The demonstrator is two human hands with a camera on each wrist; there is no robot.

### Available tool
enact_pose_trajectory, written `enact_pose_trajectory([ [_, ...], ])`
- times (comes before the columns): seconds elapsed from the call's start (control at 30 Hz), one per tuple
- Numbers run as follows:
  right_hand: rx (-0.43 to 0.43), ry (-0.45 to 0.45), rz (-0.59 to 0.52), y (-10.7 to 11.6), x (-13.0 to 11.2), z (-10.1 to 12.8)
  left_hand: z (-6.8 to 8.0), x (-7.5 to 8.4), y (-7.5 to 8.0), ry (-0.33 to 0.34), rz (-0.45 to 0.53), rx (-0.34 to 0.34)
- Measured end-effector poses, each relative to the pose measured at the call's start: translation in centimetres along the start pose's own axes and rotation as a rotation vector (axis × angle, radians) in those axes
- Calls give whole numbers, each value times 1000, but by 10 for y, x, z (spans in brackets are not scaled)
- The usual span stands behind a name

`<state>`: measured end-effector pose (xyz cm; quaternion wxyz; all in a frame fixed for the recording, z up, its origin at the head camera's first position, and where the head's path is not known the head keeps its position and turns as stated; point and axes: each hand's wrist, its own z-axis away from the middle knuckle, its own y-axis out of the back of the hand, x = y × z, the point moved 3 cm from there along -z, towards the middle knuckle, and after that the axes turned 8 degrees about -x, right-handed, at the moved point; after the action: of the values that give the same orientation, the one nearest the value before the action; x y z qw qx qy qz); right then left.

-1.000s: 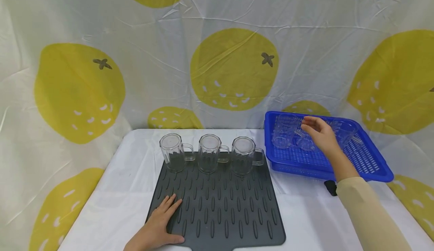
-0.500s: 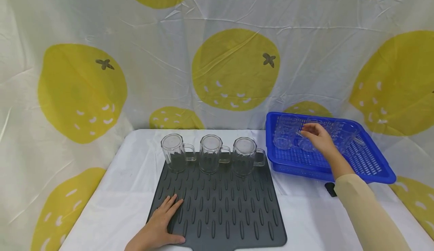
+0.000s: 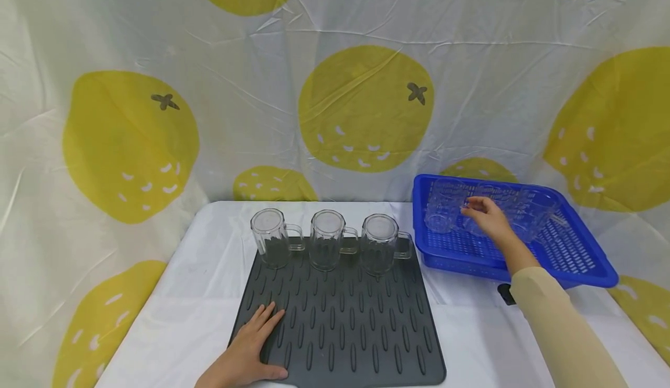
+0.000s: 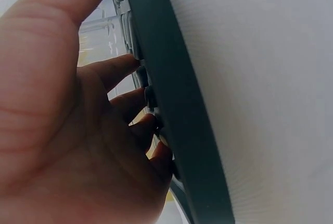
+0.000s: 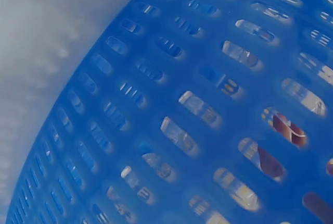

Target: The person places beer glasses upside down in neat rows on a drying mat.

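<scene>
My left hand [image 3: 246, 347] lies with spread fingers on the lower left of a dark grey ridged mat [image 3: 361, 330]. In the left wrist view, the fingers [image 4: 125, 70] meet the mat's edge [image 4: 179, 99]. Three clear glass mugs stand along the mat's back: a left mug [image 3: 273, 245], a middle mug [image 3: 325, 245] and a right mug [image 3: 378, 248], handles to the right. My right hand [image 3: 489, 220] is inside the blue basket [image 3: 471, 266], its bent fingers beside a clear glass mug [image 3: 438, 216]. Whether they grip its handle is unclear.
More clear glassware [image 3: 531, 216] lies in the basket, hard to make out. Under its front edge sits a small black object [image 3: 505, 294]. A lemon-print cloth [image 3: 251, 103] hangs behind the white-covered table [image 3: 183, 295].
My right hand has lowered into the basket and shifted slightly left, its thumb and fingers drawing closer together. The left hand stays on the mat. The head view has shifted slightly.
</scene>
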<state>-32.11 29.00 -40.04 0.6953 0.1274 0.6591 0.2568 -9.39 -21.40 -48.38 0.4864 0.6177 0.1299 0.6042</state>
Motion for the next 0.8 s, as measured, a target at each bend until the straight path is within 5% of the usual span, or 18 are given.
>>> enact_pose_trajectory([
  [0.8,14,-41,-42,-4,12,-14,0,-1,-1,-10,-12,10],
])
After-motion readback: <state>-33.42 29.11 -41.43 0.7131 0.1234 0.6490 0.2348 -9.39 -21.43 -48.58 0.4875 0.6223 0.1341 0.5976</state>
